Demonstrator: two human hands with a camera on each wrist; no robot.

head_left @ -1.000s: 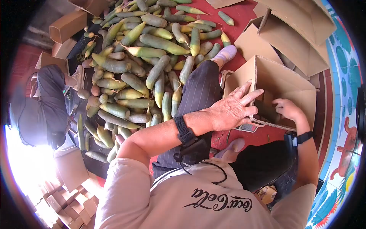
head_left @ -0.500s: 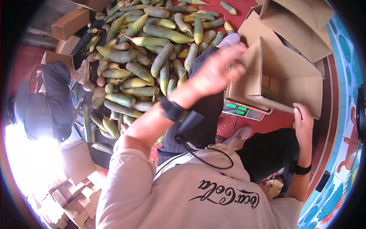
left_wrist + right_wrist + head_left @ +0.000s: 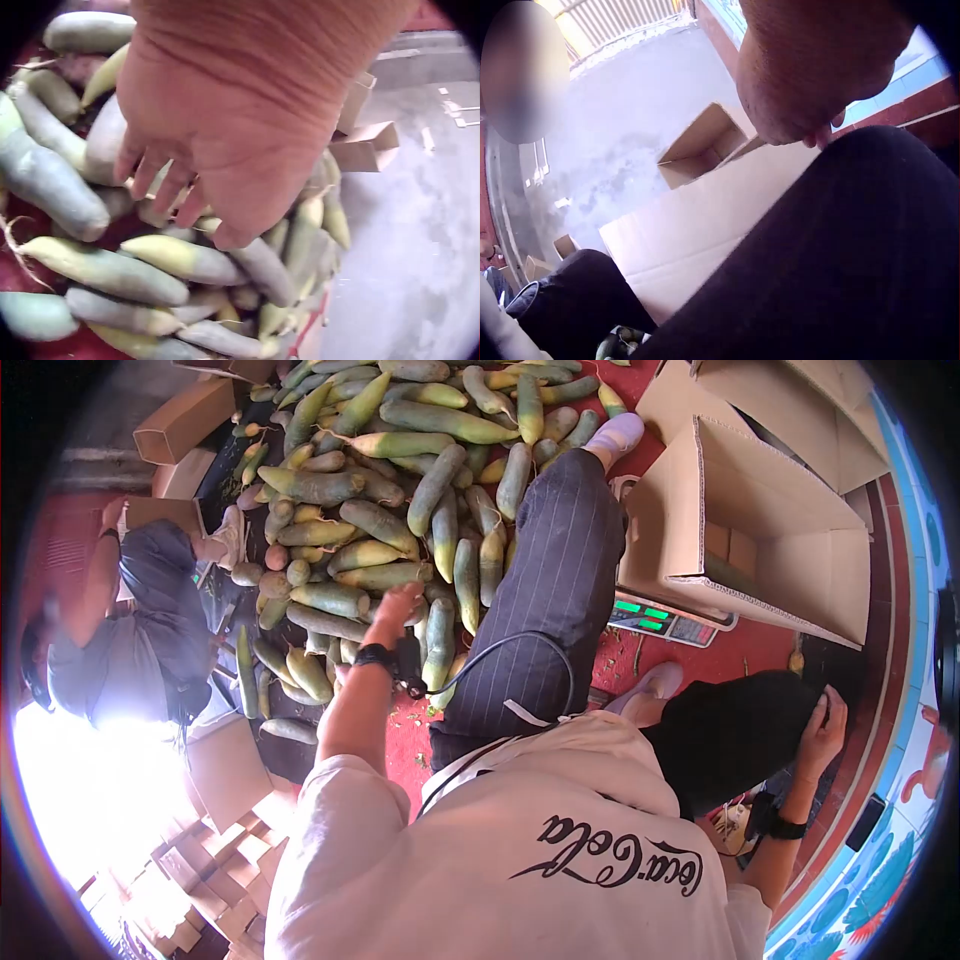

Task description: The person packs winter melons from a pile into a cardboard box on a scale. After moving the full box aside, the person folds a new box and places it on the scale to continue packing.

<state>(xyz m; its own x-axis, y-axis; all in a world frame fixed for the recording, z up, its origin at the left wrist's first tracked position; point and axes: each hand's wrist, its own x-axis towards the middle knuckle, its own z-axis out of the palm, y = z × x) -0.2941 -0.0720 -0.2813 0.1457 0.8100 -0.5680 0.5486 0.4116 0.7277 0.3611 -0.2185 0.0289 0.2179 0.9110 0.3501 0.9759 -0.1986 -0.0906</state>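
Left hand (image 3: 398,603) — fingers loosely spread, resting on radish pile (image 3: 400,490), gripping nothing; right hand (image 3: 822,735) — flat on dark trouser knee (image 3: 730,735), holding nothing

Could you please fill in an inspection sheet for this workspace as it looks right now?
Surface: red floor, partly covered by produce and cardboard.
Job's things: a large pile of green-yellow radishes; an open cardboard box standing on a scale with a lit green display.
Clutter: flattened and stacked cardboard boxes at the left edge; scraps on the floor.
Hands: left hand reaches down onto the radishes, fingers loosely bent, grip not clear; right hand rests on the person's dark trouser knee.
Cables: a black cable runs from the left wrist camera across the striped trouser leg.
Surroundings: a second person crouches at the left; painted wall at right.
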